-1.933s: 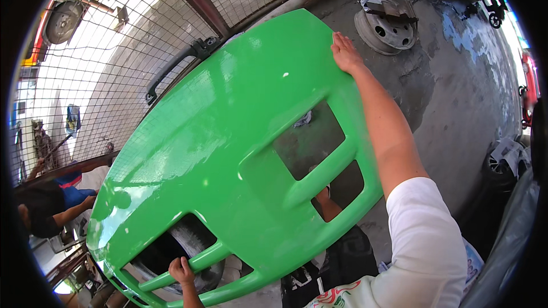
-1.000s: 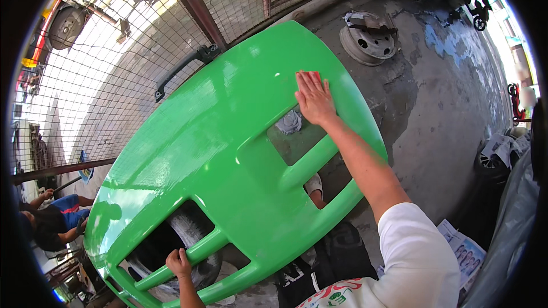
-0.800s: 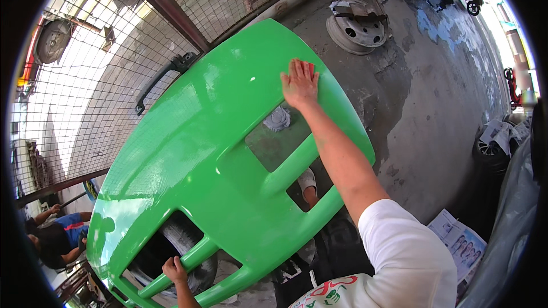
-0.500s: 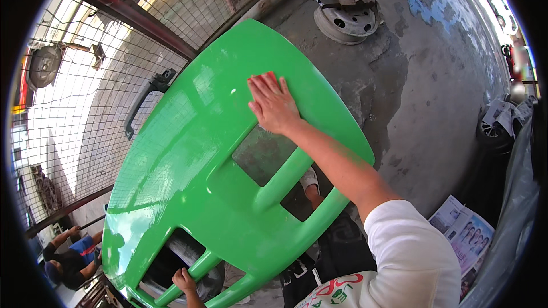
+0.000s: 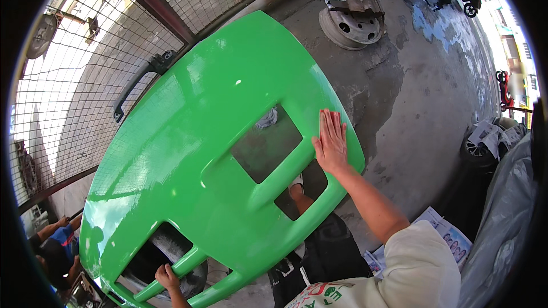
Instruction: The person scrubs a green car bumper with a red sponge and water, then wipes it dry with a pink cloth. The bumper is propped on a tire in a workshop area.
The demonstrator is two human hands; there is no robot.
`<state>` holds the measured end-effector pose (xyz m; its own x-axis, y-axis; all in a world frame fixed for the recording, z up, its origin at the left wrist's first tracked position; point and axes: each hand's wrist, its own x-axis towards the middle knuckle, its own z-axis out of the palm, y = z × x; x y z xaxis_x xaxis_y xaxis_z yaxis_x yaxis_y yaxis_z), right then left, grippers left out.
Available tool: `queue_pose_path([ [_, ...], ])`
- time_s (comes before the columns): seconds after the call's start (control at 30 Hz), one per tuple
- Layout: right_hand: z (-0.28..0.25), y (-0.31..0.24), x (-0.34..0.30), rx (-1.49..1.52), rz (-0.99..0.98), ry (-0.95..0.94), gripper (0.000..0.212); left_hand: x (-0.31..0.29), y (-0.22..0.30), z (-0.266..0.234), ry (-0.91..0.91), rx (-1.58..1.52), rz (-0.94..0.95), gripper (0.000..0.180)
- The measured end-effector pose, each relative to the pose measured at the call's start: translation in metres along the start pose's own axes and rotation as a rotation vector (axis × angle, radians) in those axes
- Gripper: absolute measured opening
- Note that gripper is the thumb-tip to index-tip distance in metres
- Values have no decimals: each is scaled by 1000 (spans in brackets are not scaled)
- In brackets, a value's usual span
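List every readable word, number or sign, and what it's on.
White shirt: red and green lettering, not transcribed.
Black clothing: pale lettering, not transcribed.
Printed sheet: text too small to read.
Papers on the wheel: too small to read.
Green panel: no lettering seen.

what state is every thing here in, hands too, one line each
green panel: glossy, with cut-out openings
left hand: curled on the green panel's bar
right hand: flat, fingers extended
red piece: mostly hidden under the right hand
wheel rim: bare, no tyre fitted
newspaper: partly hidden
plastic sheet: creased
grey cloth: crumpled, partly hidden
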<state>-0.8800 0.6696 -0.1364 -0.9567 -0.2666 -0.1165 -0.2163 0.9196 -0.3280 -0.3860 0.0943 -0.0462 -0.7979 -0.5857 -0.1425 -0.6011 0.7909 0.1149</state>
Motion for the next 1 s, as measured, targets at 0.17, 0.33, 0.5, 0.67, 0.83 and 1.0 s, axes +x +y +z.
queue_pose_path([
  [0.17,-1,-26,142,15,-3,4,72,19,8,-2,18,-9,25,44],
  [0.33,15,10,-31,43,-13,29,78,-10,1,-4,-18,-34,-72,43],
  [0.5,1,12,75,19,12,63,75,9,8,4,166,-7,99,44],
  [0.67,13,9,49,53,-24,35,69,6,10,-8,-25,-44,-48,45],
  [0.83,4,9,35,28,-3,-31,70,0,12,-10,-71,-35,-77,44],
  [1.0,5,10,82,70,130,-47,73,13,16,-10,-53,48,-35,44],
])
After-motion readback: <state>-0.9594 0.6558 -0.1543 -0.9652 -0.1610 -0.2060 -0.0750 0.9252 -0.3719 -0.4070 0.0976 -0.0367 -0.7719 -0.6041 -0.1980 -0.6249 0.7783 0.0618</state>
